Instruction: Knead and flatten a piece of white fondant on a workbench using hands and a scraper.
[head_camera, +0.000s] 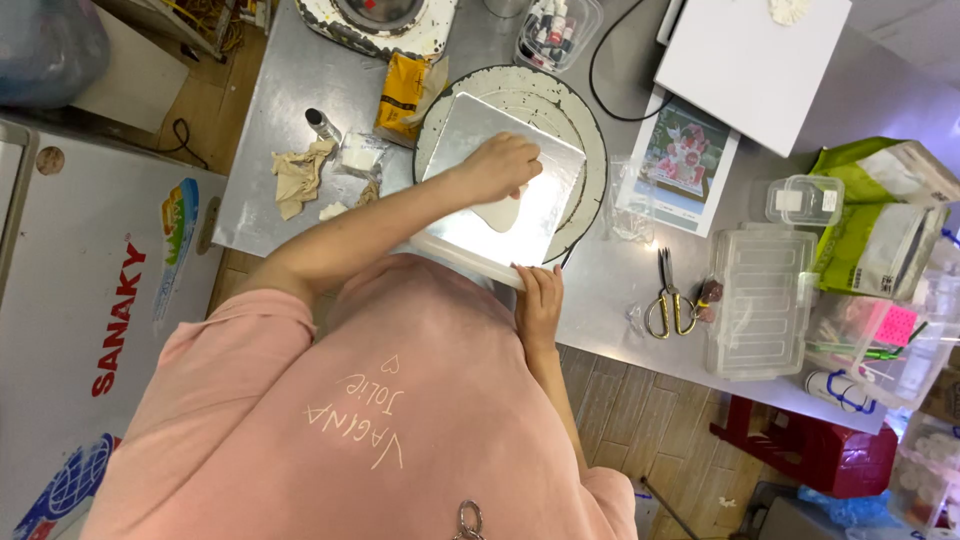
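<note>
- Two crumpled beige rags (295, 175) lie at the left end of the grey steel table (262, 200), with a small dark bottle (318, 124) just above them.
- A yellow plastic pouch (403, 92) lies near the round white turntable (572, 122).
- The square silver cake board (470, 135) rests on that turntable, overhanging the table's near edge.
- The left hand (497, 165) is curled, palm down, pressing a soft white pad (503, 212) onto the middle of the board.
- The right hand (540, 300) pinches the board's near edge, fingers on top.
- As I judge it, the work is early: the board is bare and shiny, with nothing but the pad on it.
- Yellow-handled scissors (668, 300) and a clear compartmented plastic box (760, 300) lie untouched to the right.
</note>
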